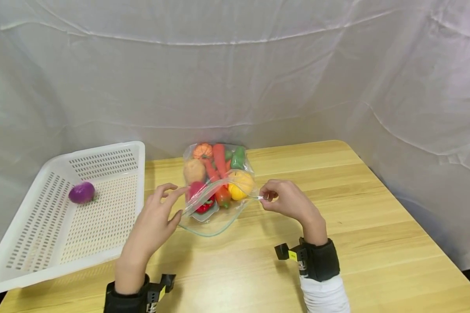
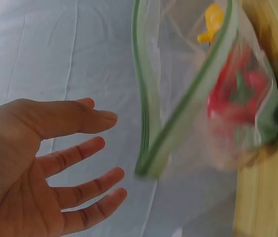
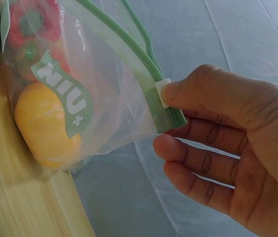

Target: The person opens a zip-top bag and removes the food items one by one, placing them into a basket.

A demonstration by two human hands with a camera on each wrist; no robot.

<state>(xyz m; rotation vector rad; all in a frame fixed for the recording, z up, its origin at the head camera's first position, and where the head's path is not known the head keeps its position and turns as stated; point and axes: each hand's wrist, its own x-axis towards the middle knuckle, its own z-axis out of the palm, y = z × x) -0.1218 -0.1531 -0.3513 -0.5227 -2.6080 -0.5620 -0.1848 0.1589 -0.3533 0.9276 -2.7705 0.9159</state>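
A clear zip bag (image 1: 235, 217) with a green-edged mouth lies on the table, filled with several vegetables. Among them are a yellow pumpkin (image 1: 240, 184), a red bell pepper (image 1: 203, 202) and a red carrot-shaped piece (image 1: 219, 158). My right hand (image 1: 291, 202) pinches the white slider (image 3: 162, 93) at the right end of the bag's zip, thumb on top. The bag's mouth gapes. On the other side, my left hand (image 1: 152, 221) is spread beside the left corner of the mouth; in the left wrist view its fingers (image 2: 92, 185) stand apart from the green zip edge (image 2: 146, 165).
A white perforated basket (image 1: 141, 182) stands at the left of the wooden table (image 1: 360, 226). Inside it lies a purple eggplant-like vegetable (image 1: 82, 192). A pale cloth (image 1: 235, 87) hangs behind the table and along its right side.
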